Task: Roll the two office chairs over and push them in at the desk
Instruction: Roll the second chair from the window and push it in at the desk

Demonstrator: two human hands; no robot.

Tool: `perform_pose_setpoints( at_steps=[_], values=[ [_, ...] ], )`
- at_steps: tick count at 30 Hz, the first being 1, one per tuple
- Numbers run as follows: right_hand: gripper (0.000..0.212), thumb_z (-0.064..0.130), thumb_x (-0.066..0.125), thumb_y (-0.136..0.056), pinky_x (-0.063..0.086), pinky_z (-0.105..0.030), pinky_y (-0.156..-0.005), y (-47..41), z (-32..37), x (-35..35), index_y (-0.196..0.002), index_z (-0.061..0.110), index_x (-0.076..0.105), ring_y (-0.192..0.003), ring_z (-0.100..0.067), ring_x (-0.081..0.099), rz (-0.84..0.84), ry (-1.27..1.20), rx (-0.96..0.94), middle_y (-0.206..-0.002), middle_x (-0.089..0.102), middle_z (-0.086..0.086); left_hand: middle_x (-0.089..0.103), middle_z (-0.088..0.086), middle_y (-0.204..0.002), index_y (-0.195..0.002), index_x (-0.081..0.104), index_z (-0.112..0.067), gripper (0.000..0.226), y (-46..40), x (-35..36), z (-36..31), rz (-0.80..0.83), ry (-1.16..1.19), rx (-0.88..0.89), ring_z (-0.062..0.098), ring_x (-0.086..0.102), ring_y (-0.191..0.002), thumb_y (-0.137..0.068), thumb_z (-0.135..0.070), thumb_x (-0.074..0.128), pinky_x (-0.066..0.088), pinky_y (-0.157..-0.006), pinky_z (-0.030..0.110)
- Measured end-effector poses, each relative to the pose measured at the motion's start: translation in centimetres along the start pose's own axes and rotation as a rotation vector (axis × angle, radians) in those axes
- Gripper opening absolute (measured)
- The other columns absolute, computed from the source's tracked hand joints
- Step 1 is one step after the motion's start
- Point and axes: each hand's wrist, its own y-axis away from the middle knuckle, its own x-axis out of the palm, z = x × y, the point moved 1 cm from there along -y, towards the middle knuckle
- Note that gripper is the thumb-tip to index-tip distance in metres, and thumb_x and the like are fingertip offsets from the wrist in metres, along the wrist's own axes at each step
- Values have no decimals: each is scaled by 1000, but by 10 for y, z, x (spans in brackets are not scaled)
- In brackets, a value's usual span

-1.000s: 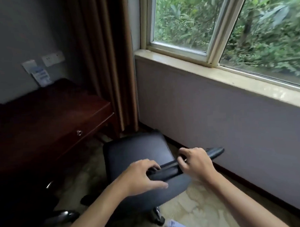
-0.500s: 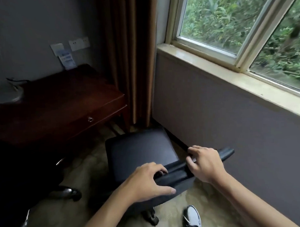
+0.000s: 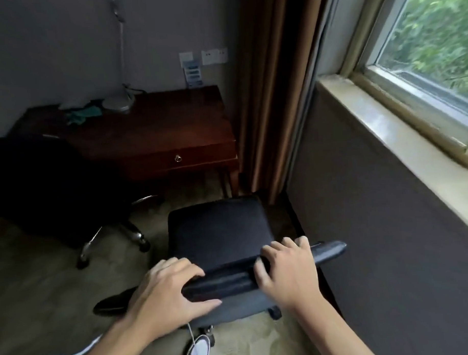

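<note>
Both hands, left hand (image 3: 168,294) and right hand (image 3: 286,271), clamp the chair backrest (image 3: 231,281); worktop (image 3: 157,135) at 12 o'clock, so it might clip the other chair (image 3: 50,183) at 10.

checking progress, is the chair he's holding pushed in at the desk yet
Not in. The held chair stands on the carpet short of the desk, its seat clear of the desk's front edge, gripped by left hand and right hand.
</note>
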Motion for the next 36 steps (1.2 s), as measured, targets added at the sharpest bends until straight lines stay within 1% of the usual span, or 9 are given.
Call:
perform_pose_setpoints(
  at_steps=[2,4,7,11,16,19,23,30,36],
  values=[
    [28,37,49,-80,36,-39,-65,-10,-17,-3,-56,22,50,-61,-26,53,9,-16,-30,-57,57,2,59,-19,-72,-74,70,-32,46,0,8,-15,-96,-41,-44,5,59,-67,-62,-76,65,42,-69,18],
    [28,37,50,-80,37,-39,-63,-20,-28,-3,-56,22,50,-60,-26,52,12,-30,-71,-56,56,2,55,-20,-70,-72,66,-34,46,-8,10,-24,-92,-57,-132,2,56,-68,-59,-78,64,44,-62,18],
    [29,36,50,-79,36,-38,-61,-32,-46,-3,-55,21,49,-58,-26,50,3,-48,-132,-55,54,2,50,-21,-72,-76,62,-38,52,-16,15,-34,0,-84,-243,-4,51,-75,-56,-86,60,39,-61,15],
    [29,33,54,-80,33,-38,-63,-41,-67,-3,-54,21,45,-56,-24,45,-43,-62,-200,-53,49,4,50,-23,-71,-77,64,-41,49,-22,25,-55,-53,-72,-301,-5,52,-74,-55,-84,61,35,-58,8],
    [25,29,56,-76,33,-40,-68,-53,-96,-6,-56,20,44,-60,-24,41,-21,-137,-250,-56,45,4,52,-20,-71,-77,66,-38,47,-34,40,-83,-76,-35,-349,1,56,-71,-57,-80,61,46,-50,19],
    [26,28,56,-78,35,-40,-68,-68,-108,-4,-56,19,43,-61,-24,41,-12,-157,-334,-56,45,3,53,-20,-73,-81,67,-37,50,-42,44,-90,-57,-55,-405,4,59,-74,-59,-81,58,45,-51,20],
    [28,27,56,-81,35,-39,-62,-83,-123,-4,-57,19,43,-60,-23,41,-25,-179,-427,-56,45,2,54,-21,-82,-91,66,-38,57,-51,49,-107,-14,-49,-490,1,56,-87,-62,-86,51,50,-64,25],
    [28,26,53,-85,33,-34,-55,-103,-158,3,-58,20,45,-58,-20,39,-87,-256,-583,-57,45,3,53,-21,-79,-82,65,-38,55,-68,67,-149,-84,-127,-664,3,58,-80,-61,-87,51,48,-54,25],
    [30,22,51,-85,31,-32,-54,-123,-178,12,-56,17,44,-55,-20,38,-179,-343,-670,-56,43,2,53,-18,-73,-73,65,-36,48,-86,80,-172,-206,-137,-755,5,60,-71,-58,-81,63,50,-48,27]
  ],
)
